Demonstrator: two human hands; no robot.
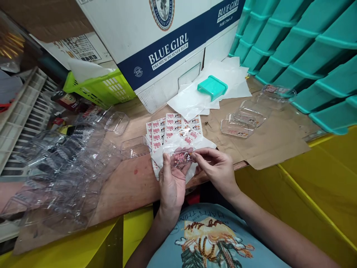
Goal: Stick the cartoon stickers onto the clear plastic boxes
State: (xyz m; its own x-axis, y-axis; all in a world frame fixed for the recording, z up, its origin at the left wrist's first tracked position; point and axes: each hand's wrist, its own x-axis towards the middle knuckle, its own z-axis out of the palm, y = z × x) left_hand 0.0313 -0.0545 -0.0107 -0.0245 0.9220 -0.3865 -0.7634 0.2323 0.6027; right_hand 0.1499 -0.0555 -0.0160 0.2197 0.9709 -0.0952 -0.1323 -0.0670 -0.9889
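My left hand [173, 182] holds a clear plastic lid or shallow case [180, 158], thumb on its near-left edge and fingers beneath. A sticker with red lettering and a small cartoon figure [188, 156] lies on its face. The thumb and forefinger of my right hand [216, 165] pinch at the right end, by the cartoon figure; whether they grip the sticker or the plastic I cannot tell. Just beyond my hands lie sticker sheets [171, 128] with rows of the same red print, partly covered by white backing paper [205, 143].
Clear plastic cases [69, 171] are heaped at left; two stand nearer, one a clear case [135, 147]. Stickered cases [238, 126] lie at right on cardboard [267, 149]. Behind are a turquoise tray [212, 87] on white papers, a beer carton [167, 56], a green basket [97, 89] and stacked turquoise bins [301, 48].
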